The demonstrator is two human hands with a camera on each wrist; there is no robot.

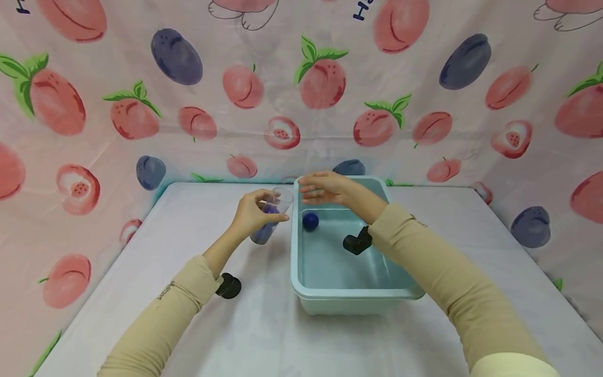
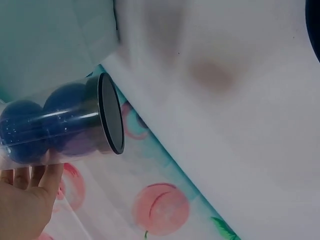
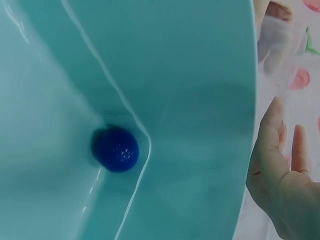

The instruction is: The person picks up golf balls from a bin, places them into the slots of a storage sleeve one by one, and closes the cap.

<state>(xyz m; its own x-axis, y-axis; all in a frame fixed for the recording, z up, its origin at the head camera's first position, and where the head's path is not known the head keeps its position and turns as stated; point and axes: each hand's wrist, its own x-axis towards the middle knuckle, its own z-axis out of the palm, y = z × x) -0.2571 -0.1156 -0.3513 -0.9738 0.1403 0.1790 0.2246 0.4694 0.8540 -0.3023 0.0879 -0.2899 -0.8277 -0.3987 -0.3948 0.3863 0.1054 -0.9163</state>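
My left hand (image 1: pixel 250 213) grips a clear plastic canister (image 1: pixel 264 233), tilted with its top leaning right toward the bin. Blue balls (image 2: pixel 67 117) sit inside it, two of them plain in the left wrist view, and its end there has a dark rim. Over the far left part of the light blue bin (image 1: pixel 348 293) hovers my right hand (image 1: pixel 327 188), fingers extended toward the canister's mouth and holding nothing. One dark blue ball (image 1: pixel 310 221) lies in the bin's far left corner; the right wrist view shows it too.
Inside the bin rests a black angular object (image 1: pixel 357 242), partly hidden by my right sleeve. Black round pieces, perhaps lids (image 1: pixel 229 286), lie on the white table (image 1: pixel 264 335) beside my left sleeve. Behind the table hangs a fruit-print cloth (image 1: pixel 292 78).
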